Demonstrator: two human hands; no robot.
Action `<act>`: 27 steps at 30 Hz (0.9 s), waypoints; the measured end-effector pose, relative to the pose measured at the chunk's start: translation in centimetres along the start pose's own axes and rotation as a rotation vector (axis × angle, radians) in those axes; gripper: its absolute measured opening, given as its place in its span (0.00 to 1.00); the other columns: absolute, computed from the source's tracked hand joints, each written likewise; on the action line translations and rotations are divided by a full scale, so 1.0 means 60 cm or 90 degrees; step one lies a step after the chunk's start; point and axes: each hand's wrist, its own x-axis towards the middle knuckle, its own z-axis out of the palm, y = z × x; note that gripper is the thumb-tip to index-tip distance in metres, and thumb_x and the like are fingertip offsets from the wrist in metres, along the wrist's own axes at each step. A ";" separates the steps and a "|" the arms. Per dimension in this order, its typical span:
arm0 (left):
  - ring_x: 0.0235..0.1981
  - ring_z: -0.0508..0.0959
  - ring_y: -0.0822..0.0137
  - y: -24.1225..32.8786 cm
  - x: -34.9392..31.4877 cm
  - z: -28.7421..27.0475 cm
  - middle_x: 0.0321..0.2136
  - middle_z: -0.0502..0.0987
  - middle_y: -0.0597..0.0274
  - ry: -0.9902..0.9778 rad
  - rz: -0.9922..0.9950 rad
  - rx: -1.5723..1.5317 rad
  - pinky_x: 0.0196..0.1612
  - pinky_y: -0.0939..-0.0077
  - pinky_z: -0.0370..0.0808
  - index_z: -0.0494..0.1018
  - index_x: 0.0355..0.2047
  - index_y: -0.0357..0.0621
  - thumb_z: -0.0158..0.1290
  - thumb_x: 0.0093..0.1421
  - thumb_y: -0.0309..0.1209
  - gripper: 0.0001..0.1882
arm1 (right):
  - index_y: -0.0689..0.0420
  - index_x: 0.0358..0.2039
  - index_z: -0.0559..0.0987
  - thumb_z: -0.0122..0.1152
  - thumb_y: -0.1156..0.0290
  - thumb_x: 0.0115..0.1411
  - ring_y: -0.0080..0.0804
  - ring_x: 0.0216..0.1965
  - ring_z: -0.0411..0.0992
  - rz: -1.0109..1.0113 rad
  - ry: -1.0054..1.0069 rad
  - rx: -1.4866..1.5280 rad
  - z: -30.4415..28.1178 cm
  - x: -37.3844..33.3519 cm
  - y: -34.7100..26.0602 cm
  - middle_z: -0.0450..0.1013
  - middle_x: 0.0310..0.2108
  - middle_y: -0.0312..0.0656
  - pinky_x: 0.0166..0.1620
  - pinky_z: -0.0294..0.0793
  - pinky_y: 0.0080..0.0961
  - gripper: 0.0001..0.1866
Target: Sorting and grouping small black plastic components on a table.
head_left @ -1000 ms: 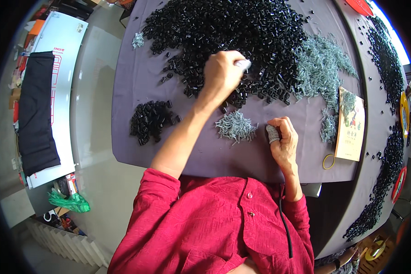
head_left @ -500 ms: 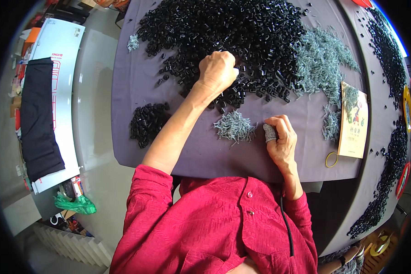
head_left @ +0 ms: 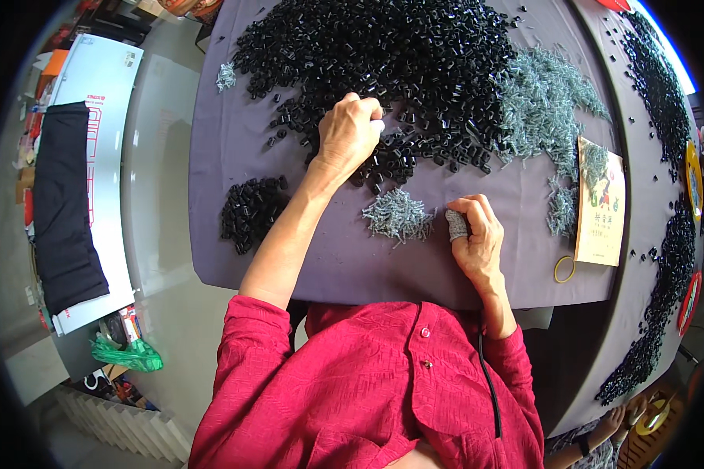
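Observation:
My left hand (head_left: 346,139) is closed at the near edge of a big heap of small black plastic pieces (head_left: 383,59). Its fingertips are turned away, so whatever they grip is hidden. Beside a small pile of grey metal screws (head_left: 399,215), my right hand (head_left: 481,241) hovers low over the table with its fingers curled to the thumb. A grey knit-like cover (head_left: 456,225) wraps that thumb or a finger. Anything pinched there is too small to make out. To the left of my left forearm lies a smaller pile of black pieces (head_left: 250,213).
A larger spread of screws (head_left: 544,102) borders the heap on the right. Next to it lie a yellow booklet (head_left: 600,215) and a yellow ring (head_left: 564,270). Another table (head_left: 579,391) with black pieces stands to the right, and part of another person (head_left: 594,442) shows at lower right.
My left hand has shifted left and a little nearer, along the edge of the black heap. My right hand stays almost in place, its fingers still curled.

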 end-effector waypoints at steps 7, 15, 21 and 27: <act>0.28 0.78 0.60 0.001 0.008 0.000 0.26 0.76 0.60 0.014 0.006 -0.017 0.33 0.67 0.74 0.77 0.28 0.44 0.60 0.47 0.27 0.06 | 0.57 0.33 0.74 0.52 0.86 0.39 0.45 0.32 0.72 0.003 -0.007 0.002 0.000 0.001 -0.002 0.71 0.31 0.43 0.34 0.72 0.32 0.18; 0.28 0.78 0.62 -0.006 0.027 0.011 0.25 0.76 0.61 0.020 -0.006 -0.038 0.33 0.68 0.75 0.79 0.31 0.46 0.61 0.47 0.29 0.09 | 0.57 0.32 0.74 0.52 0.86 0.38 0.45 0.31 0.72 -0.013 -0.003 -0.006 0.001 0.002 0.001 0.71 0.31 0.43 0.34 0.72 0.32 0.18; 0.28 0.78 0.61 0.006 0.040 0.035 0.25 0.75 0.61 0.041 0.039 -0.025 0.32 0.67 0.75 0.79 0.31 0.47 0.60 0.47 0.28 0.09 | 0.57 0.32 0.74 0.52 0.86 0.38 0.44 0.31 0.72 -0.008 -0.005 -0.011 0.002 0.002 0.000 0.71 0.31 0.43 0.34 0.72 0.31 0.18; 0.27 0.78 0.62 0.019 0.041 0.016 0.25 0.76 0.61 -0.047 0.023 -0.119 0.32 0.68 0.75 0.78 0.33 0.45 0.62 0.46 0.32 0.13 | 0.57 0.32 0.74 0.53 0.86 0.38 0.45 0.31 0.72 -0.005 -0.001 -0.006 0.004 0.001 0.002 0.71 0.31 0.43 0.34 0.72 0.31 0.18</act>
